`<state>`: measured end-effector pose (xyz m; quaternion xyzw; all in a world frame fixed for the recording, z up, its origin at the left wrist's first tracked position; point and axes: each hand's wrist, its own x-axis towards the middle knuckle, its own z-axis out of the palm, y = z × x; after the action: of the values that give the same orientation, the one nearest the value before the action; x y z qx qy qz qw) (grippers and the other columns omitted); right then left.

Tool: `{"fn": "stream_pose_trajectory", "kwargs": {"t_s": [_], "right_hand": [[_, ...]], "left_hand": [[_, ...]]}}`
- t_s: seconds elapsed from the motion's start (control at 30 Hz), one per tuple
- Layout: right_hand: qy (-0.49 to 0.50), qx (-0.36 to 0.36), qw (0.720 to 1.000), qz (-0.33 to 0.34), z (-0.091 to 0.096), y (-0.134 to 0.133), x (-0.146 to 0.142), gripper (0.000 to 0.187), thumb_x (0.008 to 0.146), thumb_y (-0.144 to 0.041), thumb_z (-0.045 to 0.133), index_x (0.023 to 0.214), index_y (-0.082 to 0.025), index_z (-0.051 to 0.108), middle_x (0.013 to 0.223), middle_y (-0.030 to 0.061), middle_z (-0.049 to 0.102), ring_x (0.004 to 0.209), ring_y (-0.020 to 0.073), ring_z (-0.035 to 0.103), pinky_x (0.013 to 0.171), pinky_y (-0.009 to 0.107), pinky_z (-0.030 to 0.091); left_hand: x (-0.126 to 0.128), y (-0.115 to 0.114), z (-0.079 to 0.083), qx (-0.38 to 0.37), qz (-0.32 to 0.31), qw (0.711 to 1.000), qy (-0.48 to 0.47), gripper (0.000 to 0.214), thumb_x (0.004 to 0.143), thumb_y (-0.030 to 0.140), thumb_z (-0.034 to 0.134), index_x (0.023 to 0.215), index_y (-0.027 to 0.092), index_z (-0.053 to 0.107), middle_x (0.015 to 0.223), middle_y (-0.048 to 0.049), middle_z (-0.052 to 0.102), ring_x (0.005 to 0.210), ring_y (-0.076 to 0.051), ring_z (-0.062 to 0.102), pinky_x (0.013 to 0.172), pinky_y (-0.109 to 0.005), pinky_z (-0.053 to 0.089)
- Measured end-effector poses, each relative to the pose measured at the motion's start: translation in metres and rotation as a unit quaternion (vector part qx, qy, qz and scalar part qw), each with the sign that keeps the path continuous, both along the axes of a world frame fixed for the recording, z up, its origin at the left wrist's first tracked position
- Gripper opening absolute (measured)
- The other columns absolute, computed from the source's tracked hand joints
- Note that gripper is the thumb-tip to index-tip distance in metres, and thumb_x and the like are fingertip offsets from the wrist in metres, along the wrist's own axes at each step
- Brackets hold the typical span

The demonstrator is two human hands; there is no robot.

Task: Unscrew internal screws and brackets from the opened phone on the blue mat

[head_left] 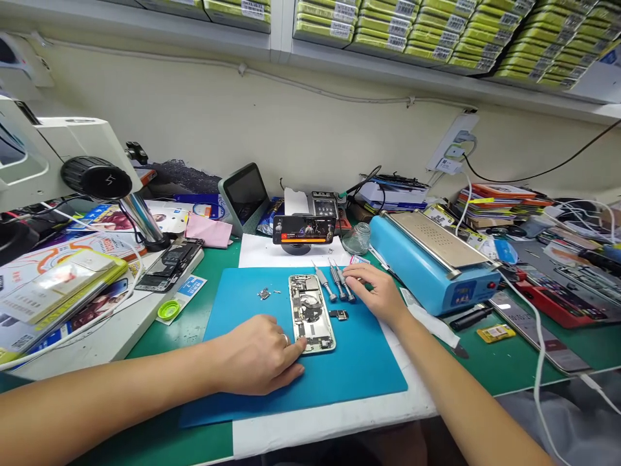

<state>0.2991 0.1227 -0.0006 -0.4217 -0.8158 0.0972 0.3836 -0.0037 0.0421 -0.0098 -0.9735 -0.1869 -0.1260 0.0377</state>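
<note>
An opened phone [310, 317] lies on a blue mat [242, 388], its inner parts exposed. My left hand [259, 356] rests at its lower left, the index finger stretched onto the phone's lower edge and nothing visible in its grip. Several screwdrivers [326, 285] lie side by side just right of the phone. My right hand [376, 291] is at the rightmost one, fingers loosely bent and apart beside its handle. A small dark phone part [338, 315] sits between the phone and my right wrist. Tiny loose screws [263, 294] are heaped on the mat left of the phone.
Behind the mat, a phone on a stand [304, 230] plays video, with a glass jar [358, 238] beside it. A blue heating-plate machine [431, 259] stands right. Left are a microscope arm [97, 178], another opened phone [169, 264] and a green cap [168, 310].
</note>
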Motion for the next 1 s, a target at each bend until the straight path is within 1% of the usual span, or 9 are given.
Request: {"fn": "stream_pose_trajectory", "kwargs": {"t_s": [0.1, 0.17, 0.43, 0.53, 0.6, 0.7, 0.8, 0.9, 1.0], "right_hand": [[0.008, 0.005, 1.0, -0.005, 0.002, 0.001, 0.001, 0.025, 0.098, -0.037, 0.061, 0.087, -0.023, 0.079, 0.095, 0.0096, 0.082, 0.09, 0.0273, 0.079, 0.068, 0.037, 0.065], [0.011, 0.007, 1.0, -0.011, 0.003, 0.002, 0.003, 0.025, 0.098, -0.036, 0.061, 0.086, -0.023, 0.078, 0.093, 0.0086, 0.082, 0.087, 0.0267, 0.079, 0.067, 0.037, 0.065], [0.006, 0.027, 0.999, -0.041, 0.003, 0.004, 0.005, 0.025, 0.099, -0.032, 0.059, 0.083, -0.025, 0.076, 0.088, 0.006, 0.082, 0.082, 0.0268, 0.078, 0.078, 0.041, 0.065], [0.003, 0.052, 0.997, -0.056, 0.001, 0.004, 0.002, 0.023, 0.1, -0.03, 0.058, 0.087, -0.024, 0.075, 0.09, 0.0073, 0.081, 0.085, 0.0273, 0.078, 0.079, 0.042, 0.065], [-0.006, 0.073, 0.995, -0.06, 0.003, 0.007, -0.002, 0.02, 0.1, -0.03, 0.058, 0.094, -0.025, 0.075, 0.095, 0.0084, 0.08, 0.09, 0.0282, 0.077, 0.083, 0.044, 0.064], [-0.031, 0.105, 0.992, -0.059, 0.014, 0.026, -0.013, 0.019, 0.098, -0.032, 0.062, 0.111, -0.025, 0.074, 0.112, 0.0107, 0.079, 0.11, 0.0322, 0.073, 0.098, 0.051, 0.059], [-0.052, 0.131, 0.988, -0.066, 0.029, 0.058, -0.026, 0.035, 0.097, -0.035, 0.064, 0.13, -0.023, 0.067, 0.131, 0.0145, 0.072, 0.126, 0.0362, 0.064, 0.107, 0.058, 0.052], [-0.073, 0.14, 0.986, -0.061, 0.038, 0.09, -0.037, 0.041, 0.097, -0.035, 0.065, 0.136, -0.023, 0.065, 0.136, 0.0148, 0.069, 0.129, 0.0376, 0.06, 0.106, 0.06, 0.052], [-0.084, 0.152, 0.984, -0.05, 0.038, 0.11, -0.042, 0.035, 0.096, -0.035, 0.066, 0.129, -0.024, 0.069, 0.125, 0.0142, 0.073, 0.122, 0.0372, 0.063, 0.1, 0.058, 0.055]], "left_hand": [[0.0, 0.0, 0.0, 0.001, 0.0, 1.0, -0.002, 0.031, 0.105, 0.032, 0.052, 0.119, 0.008, 0.066, 0.063, -0.0032, 0.068, 0.052, -0.021, 0.067, 0.05, -0.034, 0.045], [0.001, 0.0, 0.0, 0.0, 0.001, 1.0, -0.005, 0.03, 0.106, 0.031, 0.051, 0.119, 0.008, 0.066, 0.063, -0.0033, 0.068, 0.051, -0.021, 0.066, 0.051, -0.034, 0.045], [0.001, 0.001, -0.004, -0.006, -0.002, 1.0, -0.008, 0.03, 0.105, 0.03, 0.052, 0.123, 0.008, 0.063, 0.063, -0.0024, 0.068, 0.053, -0.02, 0.066, 0.05, -0.032, 0.044], [0.001, 0.001, -0.004, -0.004, 0.0, 1.0, -0.004, 0.032, 0.105, 0.031, 0.053, 0.123, 0.006, 0.063, 0.062, -0.0019, 0.067, 0.052, -0.021, 0.066, 0.05, -0.034, 0.044], [0.002, 0.0, -0.004, -0.002, 0.001, 1.0, -0.003, 0.033, 0.104, 0.031, 0.054, 0.123, 0.006, 0.064, 0.061, -0.0017, 0.067, 0.051, -0.021, 0.065, 0.048, -0.035, 0.043], [0.002, -0.001, -0.003, 0.0, 0.002, 1.0, -0.004, 0.036, 0.104, 0.031, 0.054, 0.126, 0.004, 0.062, 0.063, -0.0022, 0.068, 0.051, -0.021, 0.065, 0.048, -0.036, 0.042], [0.003, -0.002, -0.004, -0.001, 0.001, 1.0, -0.009, 0.037, 0.104, 0.032, 0.055, 0.127, 0.004, 0.06, 0.064, -0.0027, 0.068, 0.052, -0.02, 0.065, 0.049, -0.035, 0.042], [0.003, -0.002, -0.004, 0.001, 0.002, 1.0, -0.012, 0.037, 0.103, 0.033, 0.057, 0.126, 0.004, 0.061, 0.064, -0.0026, 0.068, 0.052, -0.021, 0.064, 0.049, -0.036, 0.042], [0.004, -0.001, -0.004, 0.004, 0.003, 1.0, -0.015, 0.038, 0.103, 0.034, 0.06, 0.124, 0.003, 0.064, 0.063, -0.0019, 0.067, 0.051, -0.02, 0.063, 0.048, -0.038, 0.042]]}}
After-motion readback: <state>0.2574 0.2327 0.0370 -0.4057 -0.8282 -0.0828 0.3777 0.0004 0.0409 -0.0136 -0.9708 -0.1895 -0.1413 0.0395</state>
